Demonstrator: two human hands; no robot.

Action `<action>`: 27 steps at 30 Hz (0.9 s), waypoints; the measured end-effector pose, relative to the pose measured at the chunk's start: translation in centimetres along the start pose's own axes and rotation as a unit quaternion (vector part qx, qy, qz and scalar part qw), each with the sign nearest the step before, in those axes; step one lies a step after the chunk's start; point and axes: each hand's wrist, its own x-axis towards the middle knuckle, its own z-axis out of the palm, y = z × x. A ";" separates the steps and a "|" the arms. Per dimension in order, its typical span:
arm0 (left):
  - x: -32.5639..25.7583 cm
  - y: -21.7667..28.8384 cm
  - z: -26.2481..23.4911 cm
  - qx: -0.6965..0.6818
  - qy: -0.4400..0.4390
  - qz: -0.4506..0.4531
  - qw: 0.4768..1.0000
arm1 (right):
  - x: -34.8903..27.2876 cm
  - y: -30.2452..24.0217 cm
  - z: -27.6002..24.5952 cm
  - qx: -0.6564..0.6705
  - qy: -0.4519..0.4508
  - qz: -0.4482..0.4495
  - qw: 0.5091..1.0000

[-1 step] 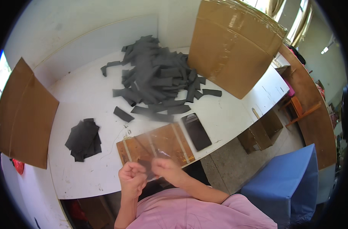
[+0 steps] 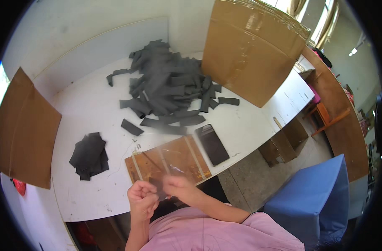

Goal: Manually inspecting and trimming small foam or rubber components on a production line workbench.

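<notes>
Close to my body, at the near edge of the table, my left hand (image 2: 142, 198) has its fingers curled together on a small dark grey fabric piece (image 2: 158, 187). My right hand (image 2: 179, 188), smeared by motion, is closed at the other side of this piece. A thin dark stick-like line (image 2: 152, 160) slants up from the hands over a brown wooden board (image 2: 180, 152) with pale strips; what it is, I cannot make out. A big heap of dark grey fabric strips (image 2: 165, 88) lies beyond. To the left is a smaller stack of dark fabric pieces (image 2: 89, 154).
A dark phone (image 2: 212, 144) lies right of the board. One large cardboard box (image 2: 251, 50) stands at the back right of the white table (image 2: 111, 196); a cardboard panel (image 2: 27, 129) stands at left. A blue fabric-covered thing (image 2: 304, 196) is to my right.
The whole view has shifted slightly, so the table things sit a little further left. My right hand is more blurred; both hands stay close together at the dark fabric piece.
</notes>
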 end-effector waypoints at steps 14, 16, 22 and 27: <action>-2.9 2.5 1.8 0.082 -0.170 0.093 0.978 | -2.3 -3.0 1.8 -0.178 0.036 -0.152 0.972; -2.7 1.5 2.1 0.112 -0.004 0.037 0.993 | -2.1 -2.5 0.6 -0.133 0.019 -0.127 0.983; -2.4 0.3 0.0 -0.164 -0.157 -0.045 0.973 | -1.4 -1.6 1.6 -0.083 0.008 -0.123 0.989; -1.5 -1.1 -0.5 0.028 -0.198 -0.060 0.978 | -1.8 -0.9 0.4 -0.025 -0.023 -0.051 0.998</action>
